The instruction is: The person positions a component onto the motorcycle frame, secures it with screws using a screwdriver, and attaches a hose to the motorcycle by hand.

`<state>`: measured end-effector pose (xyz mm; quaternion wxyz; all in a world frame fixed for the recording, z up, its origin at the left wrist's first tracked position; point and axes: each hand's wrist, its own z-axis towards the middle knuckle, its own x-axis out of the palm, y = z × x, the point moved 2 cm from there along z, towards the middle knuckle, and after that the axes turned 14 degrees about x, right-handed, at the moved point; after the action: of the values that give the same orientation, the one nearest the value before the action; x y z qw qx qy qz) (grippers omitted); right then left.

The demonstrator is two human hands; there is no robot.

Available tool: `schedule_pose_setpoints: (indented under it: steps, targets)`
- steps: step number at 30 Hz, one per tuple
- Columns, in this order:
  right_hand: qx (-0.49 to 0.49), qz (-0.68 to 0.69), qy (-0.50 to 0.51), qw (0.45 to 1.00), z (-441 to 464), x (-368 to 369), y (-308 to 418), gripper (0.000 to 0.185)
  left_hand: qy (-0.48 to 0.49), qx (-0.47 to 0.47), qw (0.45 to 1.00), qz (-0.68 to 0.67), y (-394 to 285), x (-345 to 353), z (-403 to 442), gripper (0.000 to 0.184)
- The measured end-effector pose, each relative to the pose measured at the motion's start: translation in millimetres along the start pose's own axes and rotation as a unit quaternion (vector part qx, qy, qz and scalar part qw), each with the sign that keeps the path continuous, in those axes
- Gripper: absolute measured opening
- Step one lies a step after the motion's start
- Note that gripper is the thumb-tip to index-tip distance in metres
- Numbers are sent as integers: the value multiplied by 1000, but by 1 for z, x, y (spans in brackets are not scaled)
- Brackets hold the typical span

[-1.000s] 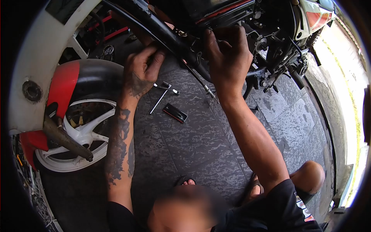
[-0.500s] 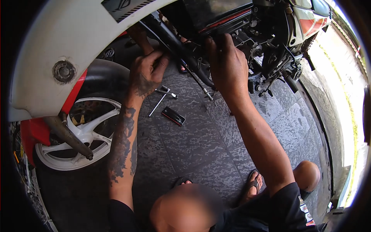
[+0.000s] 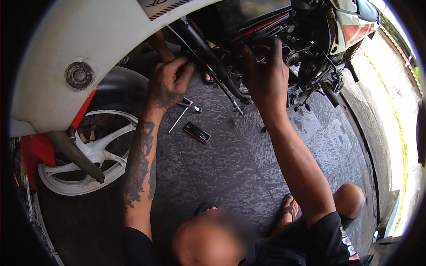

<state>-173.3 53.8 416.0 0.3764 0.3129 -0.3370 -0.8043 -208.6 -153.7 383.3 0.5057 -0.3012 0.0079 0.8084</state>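
Note:
My left hand (image 3: 171,82), on a tattooed forearm, is beside a slanting black motorcycle tube (image 3: 208,57). Its thumb and fingers are closed together; whatever is between them is hidden. My right hand (image 3: 268,73) is raised on the other side of the tube, below a black panel with a red stripe (image 3: 262,24). Its thumb stands apart from the bent fingers, and a dark gap shows between them. A thin cable or rod (image 3: 230,97) hangs along the tube's lower end. Dark engine parts (image 3: 306,66) lie to the right of this hand.
A white fairing (image 3: 57,44) fills the upper left, above a white-rimmed wheel (image 3: 100,155). On the tiled floor (image 3: 222,173) lie a metal wrench (image 3: 182,116) and a small black, red-edged case-like object (image 3: 196,133). A blurred head (image 3: 213,237) and sandalled foot (image 3: 290,208) show below.
My right hand has shifted slightly right, and its thumb and fingers have spread further apart. My left hand stays almost still. The view has shifted slightly.

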Motion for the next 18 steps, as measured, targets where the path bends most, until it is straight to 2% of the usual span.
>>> schedule_pose_setpoints:
  steps: [4, 6, 10, 16, 18]
  targets:
    - [-41, 39, -20, 998, 0, 12, -13, 19, -4, 8, 1000, -5, 1, 2, 1, 23]
    - [-6, 76, -21, 997, -1, 16, -17, 19, -7, 11, 1000, -2, 1, 1, 1, 23]
    - [-35, 52, -49, 997, -1, 12, -14, 17, -15, 18, 1000, -6, 1, 2, 3, 23]
    - [3, 83, -30, 996, -1, 10, -11, 16, -11, 9, 1000, -11, 3, 3, 1, 24]
    - [-91, 56, -63, 992, 1, 12, -12, 15, -15, 10, 1000, -10, 3, 4, 1, 24]
